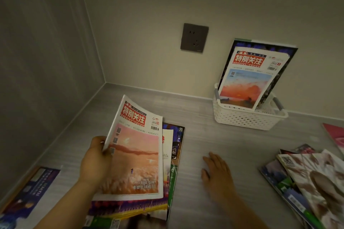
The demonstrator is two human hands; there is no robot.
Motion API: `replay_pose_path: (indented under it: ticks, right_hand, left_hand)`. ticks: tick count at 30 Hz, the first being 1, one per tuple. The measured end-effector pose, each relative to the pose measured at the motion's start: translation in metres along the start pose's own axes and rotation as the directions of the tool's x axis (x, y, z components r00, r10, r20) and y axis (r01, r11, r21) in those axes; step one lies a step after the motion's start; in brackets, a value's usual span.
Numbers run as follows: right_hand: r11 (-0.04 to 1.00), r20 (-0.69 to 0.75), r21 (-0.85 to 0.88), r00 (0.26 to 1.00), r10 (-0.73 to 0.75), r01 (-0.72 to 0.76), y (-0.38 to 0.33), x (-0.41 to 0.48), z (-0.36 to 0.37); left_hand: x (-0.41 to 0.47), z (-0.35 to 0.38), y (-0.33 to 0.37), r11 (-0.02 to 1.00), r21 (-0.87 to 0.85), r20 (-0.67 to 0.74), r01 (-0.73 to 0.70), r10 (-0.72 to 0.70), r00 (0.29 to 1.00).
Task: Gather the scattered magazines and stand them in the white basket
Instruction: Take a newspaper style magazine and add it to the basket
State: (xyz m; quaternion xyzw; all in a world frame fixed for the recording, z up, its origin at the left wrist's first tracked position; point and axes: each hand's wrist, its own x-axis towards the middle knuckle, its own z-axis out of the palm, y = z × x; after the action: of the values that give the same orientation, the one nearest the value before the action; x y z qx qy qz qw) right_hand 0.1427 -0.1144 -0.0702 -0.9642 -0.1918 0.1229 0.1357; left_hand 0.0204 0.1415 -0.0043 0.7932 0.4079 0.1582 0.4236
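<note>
My left hand (95, 160) grips the left edge of a red-titled magazine with a pink sunset cover (136, 154), lifted above a small pile of magazines (173, 156) on the grey floor. My right hand (217, 174) rests flat and empty on the floor, fingers apart. The white perforated basket (245, 120) stands against the far wall at the right. A similar red-titled magazine (249, 82) and a dark-covered one (283, 65) stand upright in it, leaning on the wall.
A fanned pile of magazines (312, 182) lies at the right, with a pink one (335, 135) beyond it. A blue magazine (33, 191) lies at the lower left by the side wall. A dark wall socket (194, 37) sits above the floor.
</note>
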Motion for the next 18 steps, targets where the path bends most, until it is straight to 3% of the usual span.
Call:
replay_pose_path:
  ticks: [2,4,7,9,11,13,18]
  right_hand:
    - [0.995,0.051,0.092,0.998,0.040,-0.044,-0.007,0.001,-0.011]
    - [0.924,0.075,0.364,0.993,0.095,-0.116,-0.014,0.003,-0.027]
    - [0.575,0.149,0.801,0.986,0.072,-0.163,-0.028,0.007,-0.062]
    - [0.400,0.117,0.910,0.993,0.009,-0.111,-0.029,0.015,-0.085]
    - [0.290,0.071,0.955,0.997,-0.019,-0.063,-0.023,0.023,-0.110]
    - [0.239,0.044,0.970,0.999,0.015,-0.047,-0.013,0.029,-0.138]
    - [0.360,-0.153,0.929,0.974,0.166,0.085,0.027,0.051,-0.200]
  left_hand:
    - [-0.002,-0.002,0.013,0.992,-0.113,-0.005,-0.057,0.057,0.998]
    - [-0.007,-0.003,0.034,0.961,-0.265,0.007,-0.082,0.087,0.996]
    - [-0.011,0.006,0.066,0.897,-0.430,0.020,-0.097,0.116,0.993]
    - [-0.014,0.019,0.092,0.849,-0.511,0.018,-0.131,0.163,0.986]
    - [-0.016,0.034,0.120,0.794,-0.587,0.029,-0.157,0.214,0.976]
    - [-0.018,0.050,0.150,0.766,-0.623,0.076,-0.159,0.261,0.962]
    - [-0.009,0.102,0.217,0.762,-0.587,0.103,-0.274,0.406,0.908]
